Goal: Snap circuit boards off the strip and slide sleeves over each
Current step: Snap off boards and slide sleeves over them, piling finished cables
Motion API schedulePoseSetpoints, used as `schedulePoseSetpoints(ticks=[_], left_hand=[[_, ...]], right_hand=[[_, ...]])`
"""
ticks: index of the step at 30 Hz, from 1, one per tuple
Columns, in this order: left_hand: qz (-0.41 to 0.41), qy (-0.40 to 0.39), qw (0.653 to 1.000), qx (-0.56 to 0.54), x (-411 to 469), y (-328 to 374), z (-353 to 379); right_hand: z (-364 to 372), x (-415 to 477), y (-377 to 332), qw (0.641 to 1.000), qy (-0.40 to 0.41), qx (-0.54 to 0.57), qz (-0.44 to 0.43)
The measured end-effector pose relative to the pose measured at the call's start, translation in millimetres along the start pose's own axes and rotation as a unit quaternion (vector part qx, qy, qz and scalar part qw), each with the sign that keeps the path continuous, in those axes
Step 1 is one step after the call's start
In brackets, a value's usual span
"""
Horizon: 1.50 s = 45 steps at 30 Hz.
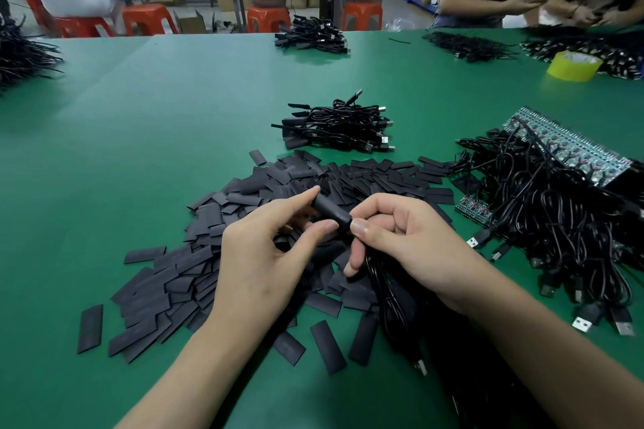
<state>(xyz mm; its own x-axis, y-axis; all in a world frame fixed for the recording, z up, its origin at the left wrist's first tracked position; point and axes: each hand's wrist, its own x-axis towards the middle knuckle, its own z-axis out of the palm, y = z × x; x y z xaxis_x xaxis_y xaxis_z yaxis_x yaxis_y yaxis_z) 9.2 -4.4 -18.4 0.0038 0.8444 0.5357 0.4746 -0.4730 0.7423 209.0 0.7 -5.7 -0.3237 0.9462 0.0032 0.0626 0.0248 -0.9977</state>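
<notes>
Your left hand (265, 247) pinches the black sleeve (331, 211) between thumb and forefinger; your right hand (400, 237), at its 3 o'clock, is curled shut around the cable (386, 286), pressing the sleeve's near end. Squeeze too hard and, I judge, the sleeve flattens and jams on the board hidden inside. Loose sleeves (195, 275) lie beneath on the worktop (174, 108); the board strip (564, 146) sits at 2 o'clock.

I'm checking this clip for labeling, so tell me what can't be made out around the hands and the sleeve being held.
- Head view: circuit board inside the held sleeve: hidden by the sleeve.
- Cable gripped by the right hand: covered by the fingers.
- Left hand palm side: faces away.
- Circuit board strip: partly buried under cables.
</notes>
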Motion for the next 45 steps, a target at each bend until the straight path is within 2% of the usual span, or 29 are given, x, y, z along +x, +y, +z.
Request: schedulePoseSetpoints(ticks=[6,8,11,15,20,24,27,30,34,38,43,45], left_hand=[[-0.006,-0.016,1.0,0.024,0,-1,0],[-0.003,-0.033,0.999,0.035,-1,-2,1],[0.005,-0.05,0.998,0.049,-2,-6,3],[0.007,-0.085,0.995,0.047,-3,-6,3],[0.032,-0.144,0.989,0.015,-4,-9,4],[0.05,-0.13,0.99,-0.009,-3,-13,3],[0.062,-0.132,0.989,-0.013,-2,-15,4],[0.083,-0.136,0.987,0.004,-1,-13,3],[0.095,-0.135,0.986,0.014,-2,-11,3],[0.091,-0.145,0.985,0.024,-2,-7,3],[0.084,-0.153,0.984,0.021,-3,-7,3],[0.083,-0.15,0.985,0.016,-3,-6,3]], right_hand=[[-7,0,-22,0.992,0.056,0.103,-0.039],[-16,8,-36,0.992,0.081,0.077,-0.051],[-35,41,-61,0.979,0.125,-0.131,-0.094],[-45,117,-93,0.902,0.166,-0.368,-0.155],[-40,185,-108,0.822,0.106,-0.553,-0.088],[-34,167,-96,0.83,0.092,-0.542,-0.095],[-39,121,-83,0.848,0.031,-0.525,-0.06],[-50,73,-73,0.831,-0.024,-0.555,0.015],[-62,25,-57,0.815,-0.047,-0.565,0.116],[-63,9,-42,0.794,-0.043,-0.59,0.14],[-65,8,-39,0.814,-0.039,-0.567,0.118],[-70,7,-46,0.853,-0.044,-0.511,0.097]])
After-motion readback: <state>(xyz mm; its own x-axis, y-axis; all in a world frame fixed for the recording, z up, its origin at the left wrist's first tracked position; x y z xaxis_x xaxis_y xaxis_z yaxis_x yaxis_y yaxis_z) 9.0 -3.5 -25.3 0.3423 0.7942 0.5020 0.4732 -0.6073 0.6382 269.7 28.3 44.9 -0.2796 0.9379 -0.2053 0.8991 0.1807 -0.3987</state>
